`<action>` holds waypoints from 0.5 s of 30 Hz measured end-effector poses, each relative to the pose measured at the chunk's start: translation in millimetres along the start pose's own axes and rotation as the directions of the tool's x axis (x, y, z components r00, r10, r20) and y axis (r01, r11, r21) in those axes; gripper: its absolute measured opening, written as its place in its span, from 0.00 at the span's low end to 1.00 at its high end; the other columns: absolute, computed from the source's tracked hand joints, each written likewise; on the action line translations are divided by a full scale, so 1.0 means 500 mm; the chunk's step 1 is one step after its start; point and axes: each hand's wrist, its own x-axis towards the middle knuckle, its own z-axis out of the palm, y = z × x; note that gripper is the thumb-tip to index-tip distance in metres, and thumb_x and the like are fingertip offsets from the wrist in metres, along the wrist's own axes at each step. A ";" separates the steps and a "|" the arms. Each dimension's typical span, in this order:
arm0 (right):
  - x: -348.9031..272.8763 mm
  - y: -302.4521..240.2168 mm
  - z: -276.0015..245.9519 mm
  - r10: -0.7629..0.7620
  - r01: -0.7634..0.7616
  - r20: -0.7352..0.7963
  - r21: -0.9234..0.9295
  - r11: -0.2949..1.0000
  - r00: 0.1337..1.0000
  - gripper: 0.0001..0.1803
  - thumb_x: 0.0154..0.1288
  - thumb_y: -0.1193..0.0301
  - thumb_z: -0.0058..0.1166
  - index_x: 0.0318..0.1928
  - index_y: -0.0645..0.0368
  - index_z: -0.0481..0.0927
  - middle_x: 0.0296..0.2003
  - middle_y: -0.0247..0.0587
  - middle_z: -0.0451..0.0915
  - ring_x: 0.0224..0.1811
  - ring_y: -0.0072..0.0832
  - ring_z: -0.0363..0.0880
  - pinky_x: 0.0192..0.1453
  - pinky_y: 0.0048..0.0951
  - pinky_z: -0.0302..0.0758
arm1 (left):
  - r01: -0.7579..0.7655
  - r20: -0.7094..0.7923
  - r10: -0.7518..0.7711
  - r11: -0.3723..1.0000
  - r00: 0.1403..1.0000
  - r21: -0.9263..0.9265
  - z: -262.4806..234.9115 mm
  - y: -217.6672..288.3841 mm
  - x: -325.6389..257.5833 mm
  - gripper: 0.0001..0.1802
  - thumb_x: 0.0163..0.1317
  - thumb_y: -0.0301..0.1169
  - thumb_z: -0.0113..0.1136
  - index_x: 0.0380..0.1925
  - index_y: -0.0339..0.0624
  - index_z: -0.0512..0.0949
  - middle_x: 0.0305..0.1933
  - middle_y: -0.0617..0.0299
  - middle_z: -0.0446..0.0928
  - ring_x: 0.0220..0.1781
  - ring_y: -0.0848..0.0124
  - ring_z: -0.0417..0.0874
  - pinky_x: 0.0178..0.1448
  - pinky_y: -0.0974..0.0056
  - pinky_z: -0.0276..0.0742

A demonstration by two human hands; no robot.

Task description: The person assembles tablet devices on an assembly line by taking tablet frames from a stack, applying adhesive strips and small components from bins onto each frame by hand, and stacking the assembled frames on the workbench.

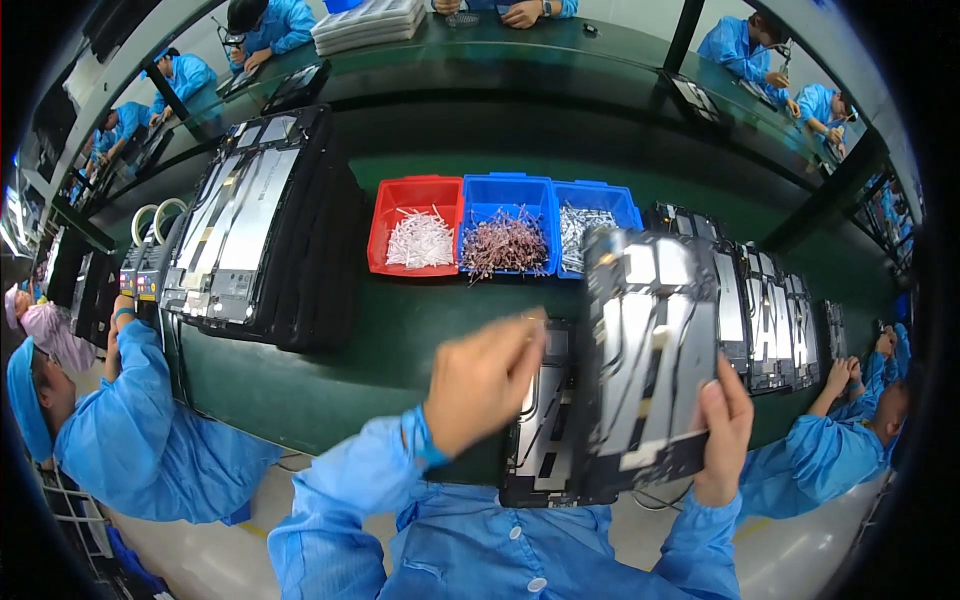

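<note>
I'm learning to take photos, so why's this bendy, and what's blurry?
In the head view, fisheye distortion bends edges of the table; also in the head view, the left hand and held panel look smeared, while the red bin looks sharper.

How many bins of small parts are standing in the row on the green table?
3: the red bin on the left, the middle blue bin, and the right blue bin, partly hidden by the held panel.
</note>
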 end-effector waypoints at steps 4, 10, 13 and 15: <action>0.110 -0.011 -0.111 -0.072 0.075 -0.055 0.055 0.996 0.996 0.27 0.72 0.70 0.55 0.67 0.70 0.68 0.56 0.45 0.80 0.52 0.24 0.81 0.56 0.21 0.77 | -0.030 -0.008 0.036 0.922 0.999 0.387 0.016 -0.100 0.056 0.11 0.60 0.31 0.67 0.43 0.45 0.82 0.30 0.59 0.73 0.25 0.58 0.80 0.26 0.56 0.75; 0.195 -0.059 -0.174 -0.115 0.107 -0.171 -0.051 0.993 0.979 0.27 0.72 0.67 0.57 0.66 0.68 0.71 0.56 0.44 0.80 0.53 0.24 0.80 0.57 0.22 0.76 | -0.037 -0.022 0.050 0.911 0.998 0.410 0.042 -0.131 0.065 0.09 0.58 0.31 0.69 0.39 0.45 0.83 0.30 0.60 0.74 0.27 0.57 0.81 0.28 0.56 0.76; 0.237 -0.064 -0.203 -0.083 0.065 -0.137 -0.135 0.989 0.987 0.26 0.70 0.66 0.60 0.63 0.66 0.74 0.53 0.41 0.82 0.52 0.24 0.80 0.56 0.22 0.75 | 0.017 -0.058 0.008 0.905 0.998 0.424 0.047 -0.128 0.071 0.06 0.58 0.29 0.68 0.35 0.44 0.83 0.30 0.59 0.75 0.28 0.56 0.81 0.30 0.56 0.77; 0.271 -0.048 -0.222 -0.044 0.032 -0.095 -0.131 0.991 0.994 0.27 0.69 0.65 0.60 0.64 0.67 0.74 0.51 0.40 0.82 0.50 0.24 0.81 0.55 0.21 0.75 | 0.059 -0.135 -0.017 0.946 0.991 0.317 0.047 -0.128 0.074 0.05 0.57 0.26 0.68 0.34 0.42 0.83 0.29 0.56 0.75 0.28 0.57 0.81 0.31 0.57 0.76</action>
